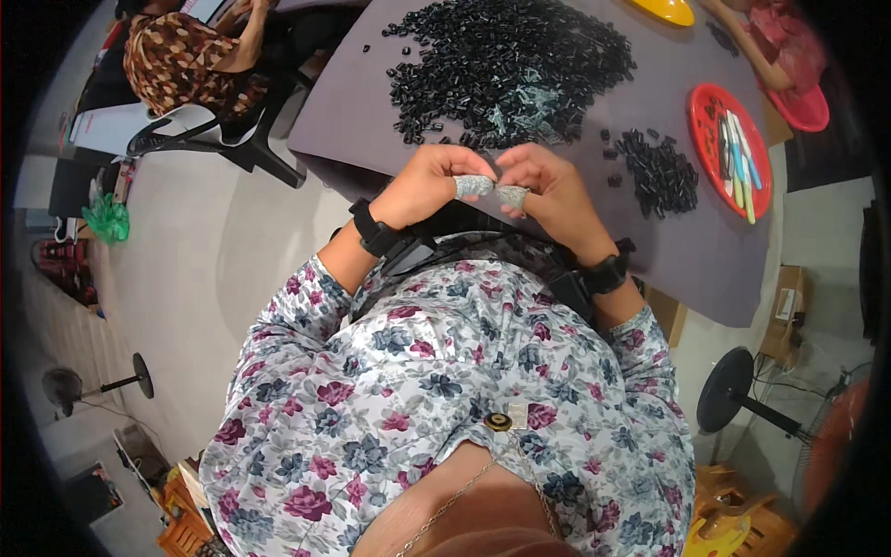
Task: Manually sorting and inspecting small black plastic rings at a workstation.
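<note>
In front of my body, at the table's near edge, my two hands meet fingertip to fingertip. My left hand (429, 183) is closed in a pinch, its thumb wrapped in pale silvery tape. Facing it, my right hand (557, 197) pinches too, with a similar wrap on the thumb. A small dark piece shows between the fingertips, mostly covered by them. Just beyond lies a wide heap of small black pieces (501, 51), with clear or whitish slivers (526, 104) scattered on it. A smaller pile of black pieces (657, 174) sits right of my right hand.
On the right of the grey table (691, 265) stands a red oval tray (700, 139) holding slim-handled tools (740, 167) and black bits. A yellow dish (670, 9) is at the far edge. Other people sit far left and far right. A black chair (237, 148) stands left.
</note>
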`<action>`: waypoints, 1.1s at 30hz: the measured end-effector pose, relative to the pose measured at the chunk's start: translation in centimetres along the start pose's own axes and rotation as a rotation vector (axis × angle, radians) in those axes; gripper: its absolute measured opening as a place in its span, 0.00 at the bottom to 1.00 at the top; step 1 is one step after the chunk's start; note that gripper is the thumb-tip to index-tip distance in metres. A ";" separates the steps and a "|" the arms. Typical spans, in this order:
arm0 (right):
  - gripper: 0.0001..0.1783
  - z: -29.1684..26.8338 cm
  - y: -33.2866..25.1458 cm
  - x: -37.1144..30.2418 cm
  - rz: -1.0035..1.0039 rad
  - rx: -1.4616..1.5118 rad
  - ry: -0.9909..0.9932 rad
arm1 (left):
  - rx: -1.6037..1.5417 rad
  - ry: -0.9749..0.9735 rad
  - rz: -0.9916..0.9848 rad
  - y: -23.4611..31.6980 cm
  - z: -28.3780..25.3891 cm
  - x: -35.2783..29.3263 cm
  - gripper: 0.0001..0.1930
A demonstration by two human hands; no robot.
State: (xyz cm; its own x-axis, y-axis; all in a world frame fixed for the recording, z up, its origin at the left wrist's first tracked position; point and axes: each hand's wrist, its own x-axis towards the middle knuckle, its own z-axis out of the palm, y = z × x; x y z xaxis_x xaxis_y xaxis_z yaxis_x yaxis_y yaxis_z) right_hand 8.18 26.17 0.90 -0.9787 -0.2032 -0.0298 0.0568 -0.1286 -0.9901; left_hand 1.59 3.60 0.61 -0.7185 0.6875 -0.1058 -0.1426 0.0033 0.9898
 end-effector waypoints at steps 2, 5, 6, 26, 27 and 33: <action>0.15 -0.9 -0.4 -0.2 -0.026 -0.145 0.093 | -0.012 0.046 -0.007 0.1 -0.5 -0.2 0.08; 0.16 -3.2 -0.7 -0.1 -0.123 -0.492 0.257 | -0.042 0.115 -0.037 -0.2 -1.2 -0.2 0.07; 0.15 -3.5 -1.0 -0.2 -0.140 -0.567 0.252 | -0.047 0.116 -0.030 -0.3 -1.2 -0.2 0.07; 0.08 -0.8 0.9 1.2 -0.386 -1.100 0.142 | -0.062 0.095 -0.015 -1.1 -1.6 0.0 0.07; 0.11 -1.0 0.7 1.1 -0.341 -1.082 0.146 | -0.056 0.094 -0.019 -1.0 -1.6 0.0 0.07; 0.16 -1.4 0.5 1.0 -0.261 -1.059 0.157 | -0.038 0.088 -0.038 -0.6 -1.5 -0.1 0.07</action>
State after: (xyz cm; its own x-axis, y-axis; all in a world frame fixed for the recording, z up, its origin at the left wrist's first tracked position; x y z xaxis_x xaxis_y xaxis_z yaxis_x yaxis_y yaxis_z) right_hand 7.00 27.25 0.15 -0.9543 -0.1556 0.2550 -0.2801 0.7629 -0.5827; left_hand 0.73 2.51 -0.14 -0.7689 0.6209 -0.1525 -0.1953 -0.0009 0.9808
